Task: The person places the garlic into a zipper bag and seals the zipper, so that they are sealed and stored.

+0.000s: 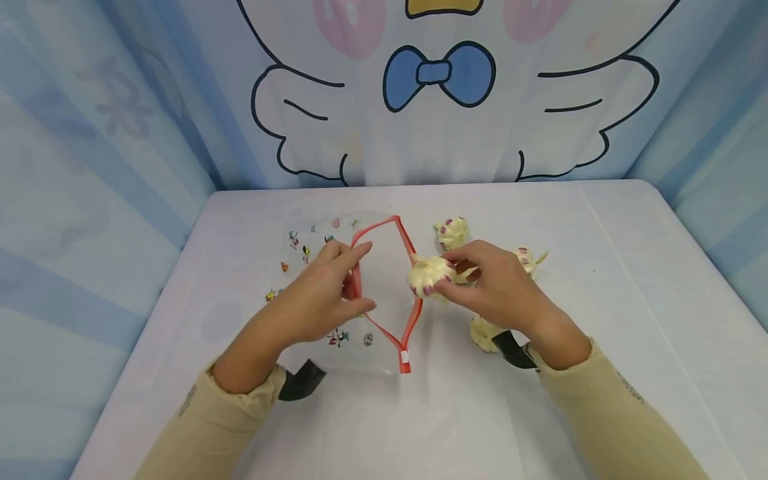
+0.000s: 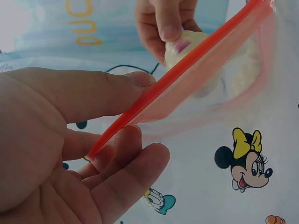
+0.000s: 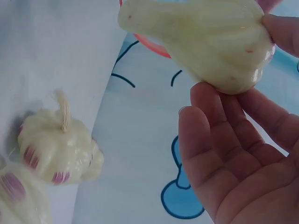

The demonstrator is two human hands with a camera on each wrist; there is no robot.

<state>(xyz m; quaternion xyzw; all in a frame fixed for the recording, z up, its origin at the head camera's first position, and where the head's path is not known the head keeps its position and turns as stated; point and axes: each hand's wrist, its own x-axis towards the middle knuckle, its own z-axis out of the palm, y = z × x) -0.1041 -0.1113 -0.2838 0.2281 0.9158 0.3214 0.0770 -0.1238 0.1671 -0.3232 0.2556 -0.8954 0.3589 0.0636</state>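
My left hand [image 1: 318,290] holds one side of the red rim [image 2: 168,84] of a clear zip bag [image 1: 384,340] printed with cartoon figures. The bag's mouth gapes wide, facing right. At its right edge my right hand [image 1: 495,280] pinches a garlic bulb [image 1: 429,275], pale with purple patches, between thumb and fingertips. Seen from the right wrist, this bulb's thick stem [image 3: 135,16] points left. From the left wrist, the bulb shows partly behind the red rim; whether any of it is inside I cannot tell.
More garlic bulbs lie around my right hand: one behind it [image 1: 453,232], one to its right [image 1: 525,260], partly hidden, and one nearer by the wrist [image 1: 483,333]. A white cloth covers the table [image 1: 600,400]. A printed curtain [image 1: 438,140] hangs behind.
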